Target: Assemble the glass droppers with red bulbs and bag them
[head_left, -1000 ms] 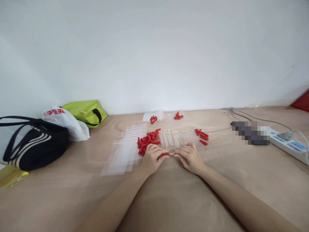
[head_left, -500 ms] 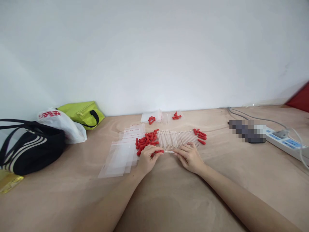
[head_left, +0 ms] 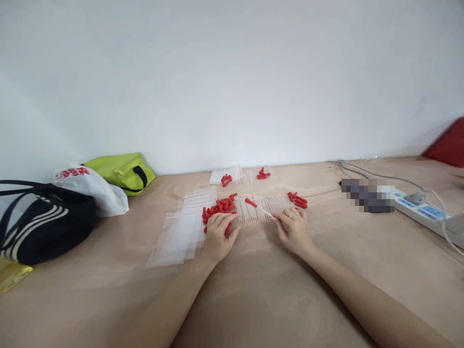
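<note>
red-tipped tube [head_left: 255,205], slender, pale; right hand [head_left: 293,231] pinches it, left hand [head_left: 216,238] curled, hold unclear.

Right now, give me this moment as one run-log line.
left hand: at red bulb pile, grip unclear | right hand: pinching red-bulbed tube by clear end | under it in view: row of thin tubes

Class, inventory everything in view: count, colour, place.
Held rod: 1, red and pale, over row
Rods: many, pale, centre row
Red pieces: many, red, beside rods, behind
Flat bags: several, clear, left, back
Zipped bag: 1, lime, left
Printed bag: 1, white, left
Striped bag: 1, black, left
Packet: 1, yellow, left
Pixelated patch: 1, dark, right
Power strip: 1, white, right
Cables: several, greyish, right
Edge object: 1, red, right
Table: 1, brown, beneath
Wall: 1, white, behind
Left hand: 1, bare, by red pieces
Right hand: 1, bare, holding rod
</note>
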Demonstrator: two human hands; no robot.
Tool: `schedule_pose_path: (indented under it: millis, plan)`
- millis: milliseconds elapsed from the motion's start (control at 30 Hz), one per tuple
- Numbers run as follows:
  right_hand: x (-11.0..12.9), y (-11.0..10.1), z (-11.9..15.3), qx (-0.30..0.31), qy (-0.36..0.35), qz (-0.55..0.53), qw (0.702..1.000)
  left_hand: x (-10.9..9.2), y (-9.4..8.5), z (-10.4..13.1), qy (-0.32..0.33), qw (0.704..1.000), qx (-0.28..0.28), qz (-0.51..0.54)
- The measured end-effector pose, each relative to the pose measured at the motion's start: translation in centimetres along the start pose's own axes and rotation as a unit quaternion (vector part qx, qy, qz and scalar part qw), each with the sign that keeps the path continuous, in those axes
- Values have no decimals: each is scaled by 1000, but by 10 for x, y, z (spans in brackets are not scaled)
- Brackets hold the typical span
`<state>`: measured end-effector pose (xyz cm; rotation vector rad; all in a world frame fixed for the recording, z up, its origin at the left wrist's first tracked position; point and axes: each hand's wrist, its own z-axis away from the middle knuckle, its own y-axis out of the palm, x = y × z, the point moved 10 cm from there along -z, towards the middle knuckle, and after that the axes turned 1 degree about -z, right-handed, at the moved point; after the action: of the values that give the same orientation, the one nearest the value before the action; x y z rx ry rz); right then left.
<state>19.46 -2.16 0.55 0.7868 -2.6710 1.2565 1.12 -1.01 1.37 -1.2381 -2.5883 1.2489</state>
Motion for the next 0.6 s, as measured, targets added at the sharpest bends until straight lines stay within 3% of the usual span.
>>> schedule_pose_path:
  millis: [167, 333, 467, 600]
  plan:
    - [-76, -20, -3, -56, 168, 50, 983, -5, 2, -1, 12, 1000, 10, -1]
    - [-149, -24, 15, -3, 356, 89, 930, -10, 3, -1, 25, 999, 24, 3]
    - [-172, -19, 32, 51, 425, 113, 897, -10, 4, 0, 23, 999, 28, 10]
    - [-181, -15, 41, 81, 447, 129, 881, -9, 6, 1, 23, 999, 32, 12]
